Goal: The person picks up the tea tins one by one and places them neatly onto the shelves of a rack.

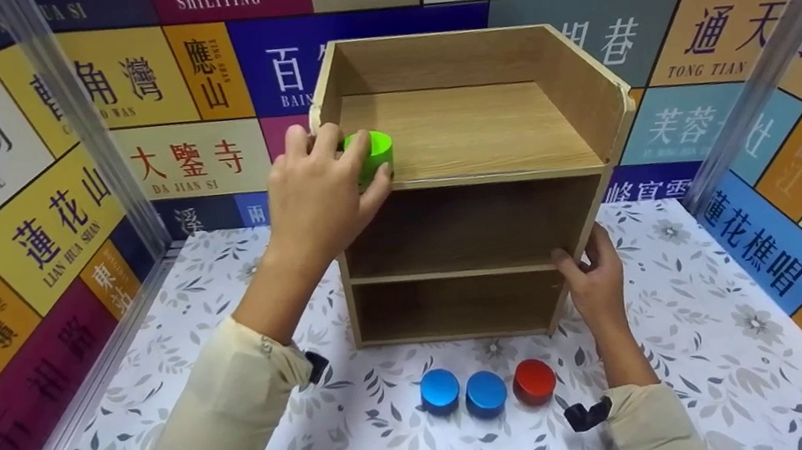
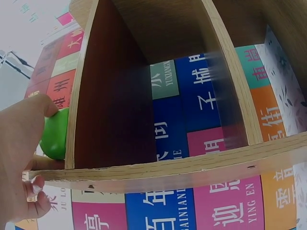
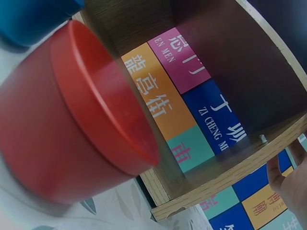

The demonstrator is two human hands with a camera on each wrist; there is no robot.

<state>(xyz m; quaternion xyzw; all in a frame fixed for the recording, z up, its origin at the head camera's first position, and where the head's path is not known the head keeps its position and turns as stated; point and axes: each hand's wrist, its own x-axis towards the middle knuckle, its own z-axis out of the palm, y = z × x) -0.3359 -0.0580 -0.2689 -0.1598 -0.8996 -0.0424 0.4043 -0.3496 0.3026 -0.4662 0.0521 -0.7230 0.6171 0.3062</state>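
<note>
Fingers (image 1: 362, 144) of the left hand (image 1: 318, 189), in the head view, close with the thumb around a green cup (image 1: 380, 150) at the front left corner of the wooden shelf (image 1: 456, 277), over its top board (image 1: 466, 131) and just inside its left side panel (image 1: 326, 86). The grip opens only as wide as the cup. The right hand (image 1: 596, 282) pinches the front edge of the shelf's right side panel (image 1: 582, 95), thumb at the front and fingers outside. Before the shelf, on the table side nearer the person, stand two blue cups (image 1: 439, 391) (image 1: 486, 393) and a red cup (image 1: 534, 382). The step in hand looks like settling the green cup on the board; it would go best with the base flat and clear of the front edge, and the right hand bracing the shelf lightly.

In the left wrist view the green cup lies against the shelf's top board, one digit touching it, while lower fingers curl outside the left panel. Those should clear the panel before the hand lifts away. Whether the base sits fully flat I cannot tell.

In the right wrist view the red cup looms before the shelf, open-mouthed; fingertips show at the right panel's outer side.
</note>
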